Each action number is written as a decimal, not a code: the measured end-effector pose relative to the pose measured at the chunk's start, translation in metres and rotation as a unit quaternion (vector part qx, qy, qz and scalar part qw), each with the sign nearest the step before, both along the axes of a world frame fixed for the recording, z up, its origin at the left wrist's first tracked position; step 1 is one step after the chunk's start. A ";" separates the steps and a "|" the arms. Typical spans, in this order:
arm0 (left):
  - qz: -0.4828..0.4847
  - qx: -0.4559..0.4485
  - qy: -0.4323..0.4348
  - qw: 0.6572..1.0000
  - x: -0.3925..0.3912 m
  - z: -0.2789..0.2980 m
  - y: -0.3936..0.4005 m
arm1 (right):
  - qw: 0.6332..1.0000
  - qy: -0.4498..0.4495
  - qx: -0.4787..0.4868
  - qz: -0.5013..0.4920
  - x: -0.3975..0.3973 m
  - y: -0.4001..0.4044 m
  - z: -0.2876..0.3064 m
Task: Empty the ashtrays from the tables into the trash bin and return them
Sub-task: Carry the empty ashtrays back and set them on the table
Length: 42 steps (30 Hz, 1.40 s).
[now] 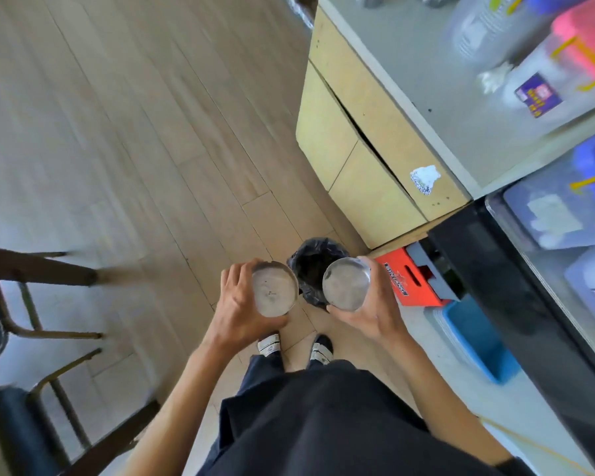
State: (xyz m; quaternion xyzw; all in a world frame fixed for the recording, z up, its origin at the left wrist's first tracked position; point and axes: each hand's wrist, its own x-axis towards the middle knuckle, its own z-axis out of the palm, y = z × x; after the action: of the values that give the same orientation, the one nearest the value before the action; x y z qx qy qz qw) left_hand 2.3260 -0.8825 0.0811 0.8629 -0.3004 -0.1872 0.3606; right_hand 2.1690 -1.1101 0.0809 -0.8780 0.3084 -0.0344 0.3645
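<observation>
Nearest you are your dark clothing and your two shoes (295, 347) on the wooden floor (124, 132). Just above them, each hand grips a round metal ashtray. Your left hand (239, 304) curls round the left ashtray (275, 290), thumb and fingers on its rim. Your right hand (375, 304) clamps the right ashtray (346, 284) the same way. The hands are apart, with the trash bin (315, 269), lined with a black bag, showing in the gap between them, on the floor ahead of your feet.

As for progress, both ashtrays face up and look nearly bare, with only grey smears and a few specks inside. By my reading they are either just emptied or hold very little; the blur does not let you settle which. What remains in any case is carrying them back to the tables.

Beyond the bin stands an orange carton (406, 280), a blue tray (478, 341) on the floor beside it, and a pale cabinet (364, 159) further off. To your left, stool legs (42, 269) are smeared by motion.

The bin's contents are lost in shadow, no table appears, and the goods on the counter at right are too blurred to name.
</observation>
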 end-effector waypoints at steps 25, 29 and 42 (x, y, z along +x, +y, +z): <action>0.428 0.018 0.010 0.904 -0.124 0.038 0.036 | 0.939 -0.034 0.079 0.333 0.089 -0.018 0.016; 0.472 0.018 0.011 0.881 -0.155 0.035 0.025 | 0.918 -0.030 0.125 0.375 0.087 -0.011 0.013; 0.715 0.009 -0.005 0.699 -0.338 0.037 0.069 | 0.744 -0.018 0.074 0.664 0.056 0.125 0.023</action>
State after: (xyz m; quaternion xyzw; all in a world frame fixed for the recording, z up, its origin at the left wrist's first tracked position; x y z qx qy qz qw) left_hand 1.9878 -0.8133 0.1186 0.8223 0.4064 0.1289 0.3769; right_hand 2.2246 -0.9854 0.1036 -0.8301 -0.3577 0.2239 0.3644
